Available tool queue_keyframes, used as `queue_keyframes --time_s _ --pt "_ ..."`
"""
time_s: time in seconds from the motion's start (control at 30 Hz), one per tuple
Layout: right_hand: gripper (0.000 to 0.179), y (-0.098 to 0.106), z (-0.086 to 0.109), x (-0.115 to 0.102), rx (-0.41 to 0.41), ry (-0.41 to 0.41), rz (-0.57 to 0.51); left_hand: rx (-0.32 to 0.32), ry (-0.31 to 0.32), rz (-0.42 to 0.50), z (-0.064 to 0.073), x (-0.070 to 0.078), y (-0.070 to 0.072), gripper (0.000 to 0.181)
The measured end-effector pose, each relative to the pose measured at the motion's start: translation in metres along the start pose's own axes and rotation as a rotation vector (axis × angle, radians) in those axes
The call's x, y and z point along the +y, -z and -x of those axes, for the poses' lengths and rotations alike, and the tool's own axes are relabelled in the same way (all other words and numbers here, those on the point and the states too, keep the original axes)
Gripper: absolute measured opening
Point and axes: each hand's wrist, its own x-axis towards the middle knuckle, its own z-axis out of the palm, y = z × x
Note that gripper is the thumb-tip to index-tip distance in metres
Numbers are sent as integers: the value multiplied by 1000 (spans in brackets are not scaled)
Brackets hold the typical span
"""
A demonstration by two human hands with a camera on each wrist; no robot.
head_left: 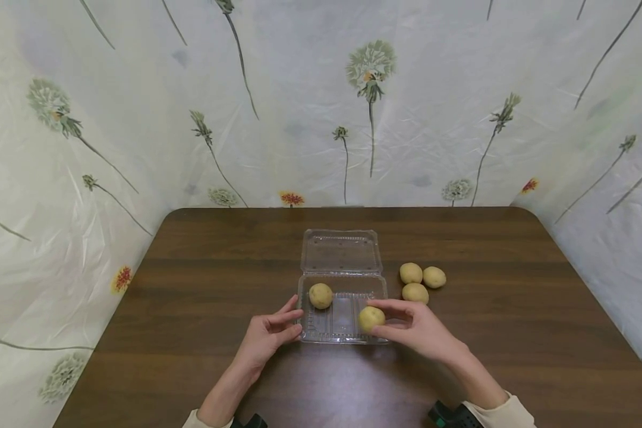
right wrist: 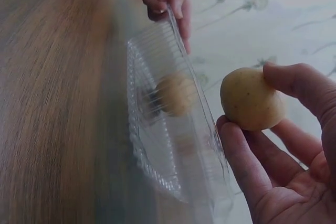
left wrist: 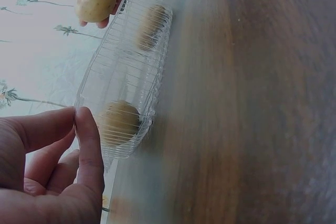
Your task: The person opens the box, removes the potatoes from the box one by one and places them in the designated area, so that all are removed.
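A clear plastic clamshell container (head_left: 343, 340) stands on the table with its lid (head_left: 341, 252) folded back, away from me. One potato (head_left: 320, 296) lies inside, in the far left part of the base. My left hand (head_left: 270, 336) pinches the container's left rim between thumb and fingers, as the left wrist view shows at the rim (left wrist: 79, 98). My right hand (head_left: 419, 330) holds another potato (right wrist: 252, 99) between thumb and fingertips, above the right side of the base. In the right wrist view this potato is just outside the tilted-looking container wall.
Three more potatoes (head_left: 414, 293) sit close together on the table, right of the container. The dark brown wooden table (head_left: 219, 255) has rounded far corners. A pale sheet with a dandelion print (head_left: 289, 131) hangs behind and around it.
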Motion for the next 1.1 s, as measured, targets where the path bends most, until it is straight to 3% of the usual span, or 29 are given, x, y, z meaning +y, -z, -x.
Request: queue_keyframes --time_s 0.43,0.73,1.1 --pt "46 4 9 4 53 20 30 2 0 5 0 -1 0 37" --pt "46 18 23 4 100 -39 28 -2 -1 8 -1 0 1 37" --pt "46 24 29 6 125 -52 56 -7 -3 5 0 1 1 38"
